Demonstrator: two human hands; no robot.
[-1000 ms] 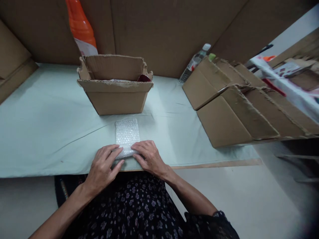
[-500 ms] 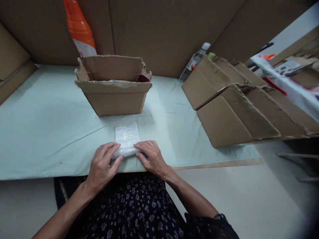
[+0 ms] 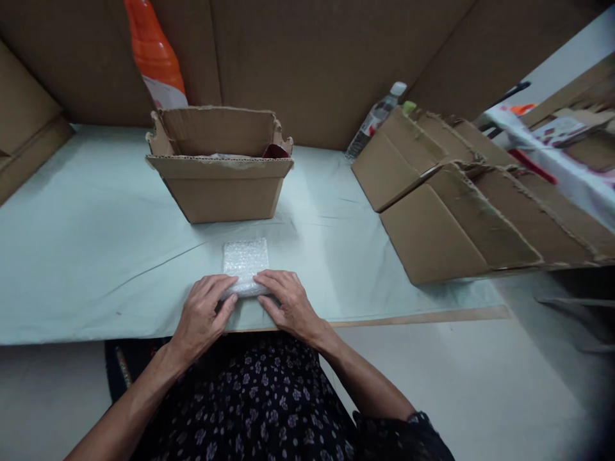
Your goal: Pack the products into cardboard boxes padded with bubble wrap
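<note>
A piece of bubble wrap (image 3: 246, 256) lies on the table near its front edge, its near end rolled or folded into a thick band. My left hand (image 3: 204, 314) grips the left end of that band, fingers on top and thumb on the near side. At the right end my right hand (image 3: 287, 302) does the same, its fingers bent over the top and its thumb at the near side. Whether anything is wrapped inside the band I cannot tell.
Beyond the bubble wrap stands an open cardboard box (image 3: 225, 192) with some contents. More cardboard boxes (image 3: 432, 237) sit at the right, beside a clear plastic bottle (image 3: 375, 121). An orange bottle (image 3: 158, 57) stands at the back. Cardboard panels (image 3: 307, 70) close off the rear.
Both hands have shifted slightly closer together on the bubble wrap, and its near end is rolled a little further away from me. The boxes and bottles stay put.
</note>
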